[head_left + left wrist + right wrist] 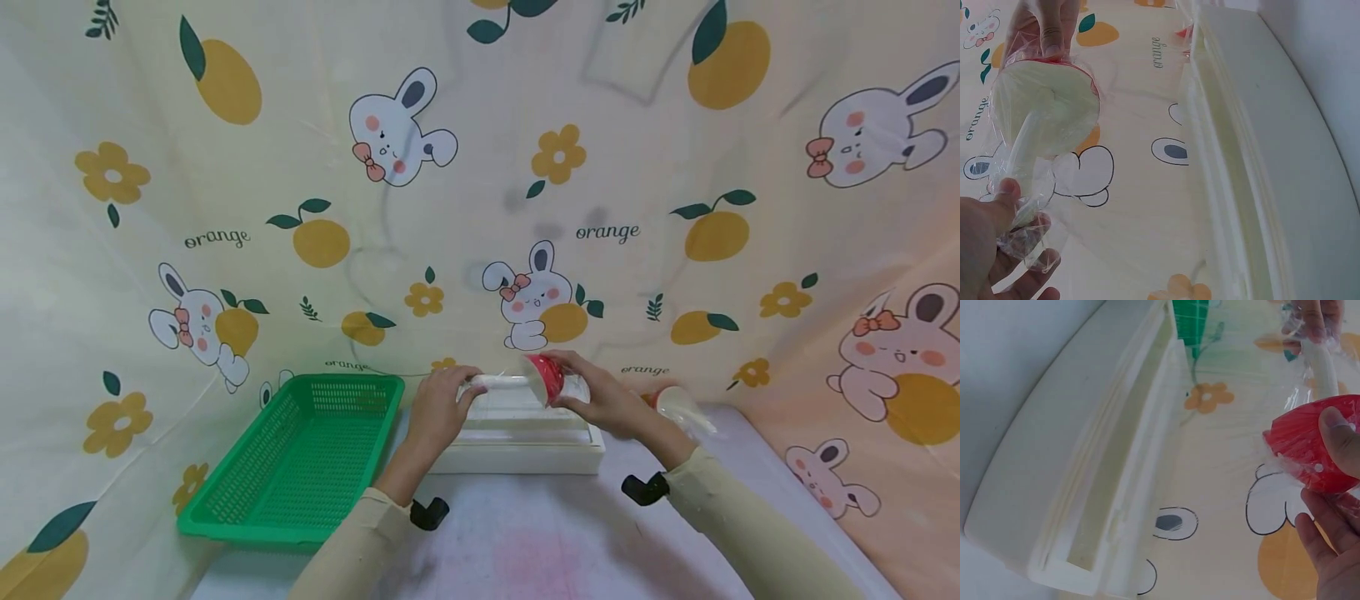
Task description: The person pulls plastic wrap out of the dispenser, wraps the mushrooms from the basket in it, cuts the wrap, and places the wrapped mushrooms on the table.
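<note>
A toy mushroom with a red, white-dotted cap and a pale stem lies sideways between my hands, wrapped in clear plastic film. My right hand grips the red cap, thumb on its top. At the other end, my left hand holds the stem tip and the crumpled film around it between thumb and fingers. The cap's pale underside faces left. Both hands are above a long white film dispenser box, with film stretching near its slot.
A green plastic basket stands on the left of the table. Right of the dispenser, partly behind my right forearm, lies another film-wrapped item with a red part. A printed curtain hangs behind.
</note>
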### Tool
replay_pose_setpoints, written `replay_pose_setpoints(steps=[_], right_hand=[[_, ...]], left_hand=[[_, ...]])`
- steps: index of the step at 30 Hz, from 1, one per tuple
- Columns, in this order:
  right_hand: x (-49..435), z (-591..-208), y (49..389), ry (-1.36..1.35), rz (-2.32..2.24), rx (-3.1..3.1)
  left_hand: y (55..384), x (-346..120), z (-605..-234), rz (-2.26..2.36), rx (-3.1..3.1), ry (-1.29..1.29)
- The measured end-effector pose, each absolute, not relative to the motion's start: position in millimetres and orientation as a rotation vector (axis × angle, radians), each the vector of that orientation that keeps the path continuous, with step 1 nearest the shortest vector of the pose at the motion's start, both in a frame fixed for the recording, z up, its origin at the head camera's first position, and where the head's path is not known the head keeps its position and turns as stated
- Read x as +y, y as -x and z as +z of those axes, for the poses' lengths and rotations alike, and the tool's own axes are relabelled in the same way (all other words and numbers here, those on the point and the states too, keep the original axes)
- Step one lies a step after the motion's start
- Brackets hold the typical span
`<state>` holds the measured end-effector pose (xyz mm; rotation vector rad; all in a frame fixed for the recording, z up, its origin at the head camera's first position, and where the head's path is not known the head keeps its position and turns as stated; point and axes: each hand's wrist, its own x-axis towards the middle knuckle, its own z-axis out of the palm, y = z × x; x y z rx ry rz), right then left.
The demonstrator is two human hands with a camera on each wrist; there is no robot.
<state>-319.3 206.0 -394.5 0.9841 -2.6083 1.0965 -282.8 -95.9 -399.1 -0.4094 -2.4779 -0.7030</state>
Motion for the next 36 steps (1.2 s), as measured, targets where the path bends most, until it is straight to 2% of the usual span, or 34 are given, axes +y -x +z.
replay_pose_setpoints(steps=[17, 36], right_hand=[[204.3, -376.0, 313.2, -1.010, 1.056, -2.565], [209.2, -377.9, 310.9, -1.048, 1.123, -2.584]], left_hand=[[281.4, -94.3, -386.9, -0.708, -2.457, 0.409], [272.6, -96.3, -389.2, -0.785, -2.441, 0.475]])
